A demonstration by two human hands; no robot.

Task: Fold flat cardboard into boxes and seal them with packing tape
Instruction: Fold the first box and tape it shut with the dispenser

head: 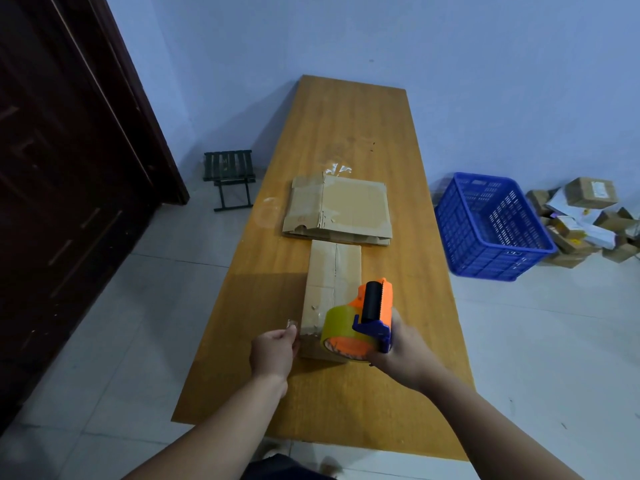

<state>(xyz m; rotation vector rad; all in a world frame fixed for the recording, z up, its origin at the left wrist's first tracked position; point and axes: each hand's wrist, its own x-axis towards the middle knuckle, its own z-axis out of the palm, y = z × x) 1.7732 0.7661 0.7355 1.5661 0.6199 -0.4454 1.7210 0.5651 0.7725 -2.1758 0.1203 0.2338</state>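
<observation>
The right hand (401,351) is gripping the tape dispenser (375,306), fingers wrapped round its blue handle and the orange body tilting up and away from the person. The yellowish tape roll (337,327) is sitting on the dispenser's left side, hanging right over the near end of the box (332,282). The box itself is lying lengthwise on the wooden table (353,126), closed, with its centre seam running away from the camera. The dispenser is covering its near right corner.

The left hand (273,351) is hovering just beside the box's near left corner, thumb and fingertips pinching a small pale scrap (292,323). It looks like tape, though whether it is joined to the roll cannot be told. That hand is close to the box edge; contact with the cardboard is not clear.

Beyond the box, touching or nearly touching its far end, a stack of flat cardboard (339,209) is lying on the table. On the floor to the right a blue crate (491,226) is standing near a heap of parcels (585,216). To the left are a folding stool (230,174) and a dark door (69,168).
</observation>
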